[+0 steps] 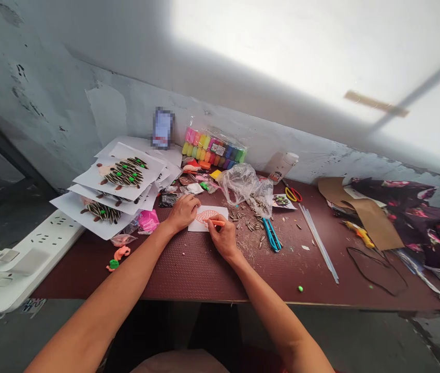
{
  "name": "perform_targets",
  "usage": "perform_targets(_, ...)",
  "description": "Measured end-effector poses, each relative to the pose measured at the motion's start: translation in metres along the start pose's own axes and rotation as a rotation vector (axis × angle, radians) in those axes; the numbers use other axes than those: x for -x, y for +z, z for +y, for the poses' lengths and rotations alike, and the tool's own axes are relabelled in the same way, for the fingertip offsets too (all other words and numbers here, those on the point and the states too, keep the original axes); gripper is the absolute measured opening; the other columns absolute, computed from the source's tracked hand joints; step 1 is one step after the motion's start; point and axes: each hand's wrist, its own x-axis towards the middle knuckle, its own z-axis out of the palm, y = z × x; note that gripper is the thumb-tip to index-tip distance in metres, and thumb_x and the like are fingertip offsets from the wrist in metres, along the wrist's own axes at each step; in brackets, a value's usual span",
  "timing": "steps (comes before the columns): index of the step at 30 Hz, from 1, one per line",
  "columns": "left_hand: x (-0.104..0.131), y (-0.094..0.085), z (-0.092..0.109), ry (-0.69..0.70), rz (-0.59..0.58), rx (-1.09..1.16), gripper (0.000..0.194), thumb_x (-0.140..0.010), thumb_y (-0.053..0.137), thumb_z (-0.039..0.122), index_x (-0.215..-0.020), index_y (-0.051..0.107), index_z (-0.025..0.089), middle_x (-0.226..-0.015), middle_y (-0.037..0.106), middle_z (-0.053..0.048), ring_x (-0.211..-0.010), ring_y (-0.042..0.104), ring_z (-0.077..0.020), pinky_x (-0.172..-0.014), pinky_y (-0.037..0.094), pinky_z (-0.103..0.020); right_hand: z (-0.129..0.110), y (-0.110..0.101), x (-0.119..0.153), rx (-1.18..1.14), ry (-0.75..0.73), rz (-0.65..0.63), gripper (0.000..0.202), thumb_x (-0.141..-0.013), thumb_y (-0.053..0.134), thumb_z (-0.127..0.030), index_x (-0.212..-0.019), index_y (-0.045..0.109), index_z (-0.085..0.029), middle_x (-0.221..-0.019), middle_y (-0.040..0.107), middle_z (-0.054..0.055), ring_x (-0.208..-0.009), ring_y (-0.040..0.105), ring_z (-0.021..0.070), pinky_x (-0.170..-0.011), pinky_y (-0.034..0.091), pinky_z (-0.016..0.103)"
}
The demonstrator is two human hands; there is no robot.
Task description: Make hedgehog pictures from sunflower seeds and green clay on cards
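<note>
A small white sheet of paper [220, 211] lies on the brown table, with an orange patterned shape drawn on it. My right hand [223, 238] is closed around an orange pen [217, 223], its tip over the drawing. Bent fingers of my left hand [183, 211] press on the sheet's upper left edge; their tips are partly hidden. Sunflower seeds [253, 225] and bits of husk are scattered right of the sheet. Nearby lies a blue utility knife [272, 234].
Stacked papers with seed-covered hedgehog pictures [122, 173] stand at left, beside a power strip [29, 259]. Behind are a pack of coloured clay [214, 147], a phone [162, 128] and a clear plastic bag [239, 184]. Scissors [293, 195], glue sticks [319, 243] and a yellow glue gun [360, 234] lie at right.
</note>
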Motion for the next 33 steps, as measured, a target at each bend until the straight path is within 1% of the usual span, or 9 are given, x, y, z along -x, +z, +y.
perform_targets(13,-0.0004,-0.0018,0.0012,-0.014,-0.026,0.001,0.022,-0.085,0.049,0.008,-0.087,0.068,0.018,-0.089,0.063,-0.008,-0.088,0.059,-0.0254,-0.083,0.047,-0.040,-0.0029,-0.0008,-0.0001,0.002,0.002,0.021,0.029,-0.091,0.054,-0.037,-0.072,0.067,-0.020,-0.073,0.069,0.004,-0.060,0.059,0.0148,-0.061,0.045,0.026)
perform_targets(17,-0.0004,-0.0006,0.0008,-0.016,-0.017,-0.004,0.022,-0.084,0.049,0.007,-0.086,0.067,0.019,-0.088,0.063,-0.008,-0.088,0.059,-0.0248,-0.082,0.047,-0.039,-0.0033,-0.0014,0.0010,0.015,0.037,0.056,0.026,-0.090,0.055,-0.037,-0.075,0.068,-0.020,-0.070,0.068,0.002,-0.055,0.056,0.0140,-0.058,0.045,0.026)
perform_targets(22,-0.0001,0.0022,-0.0021,0.000,-0.001,0.007,0.021,-0.084,0.049,0.007,-0.086,0.067,0.019,-0.088,0.063,-0.007,-0.089,0.058,-0.0247,-0.083,0.047,-0.039,-0.0024,-0.0019,0.0005,0.020,0.076,0.096,0.024,-0.088,0.054,-0.034,-0.073,0.065,-0.020,-0.070,0.068,0.003,-0.055,0.057,0.0135,-0.056,0.045,0.026)
perform_targets(28,-0.0001,0.0016,-0.0027,-0.011,-0.019,0.025,0.022,-0.085,0.048,0.009,-0.087,0.068,0.019,-0.089,0.063,-0.008,-0.089,0.058,-0.0249,-0.083,0.047,-0.039,-0.0067,-0.0034,0.0000,0.007,0.030,0.038,0.028,-0.091,0.054,-0.040,-0.074,0.066,-0.020,-0.069,0.067,0.002,-0.058,0.059,0.0148,-0.059,0.046,0.026)
perform_targets(33,-0.0003,0.0009,-0.0028,-0.009,-0.024,0.032,0.023,-0.085,0.048,0.009,-0.087,0.068,0.019,-0.089,0.063,-0.008,-0.089,0.057,-0.0249,-0.084,0.047,-0.040,-0.0067,-0.0035,0.0004,0.007,0.023,0.006,0.031,-0.092,0.054,-0.042,-0.075,0.068,-0.020,-0.072,0.069,0.003,-0.062,0.062,0.0158,-0.062,0.048,0.027)
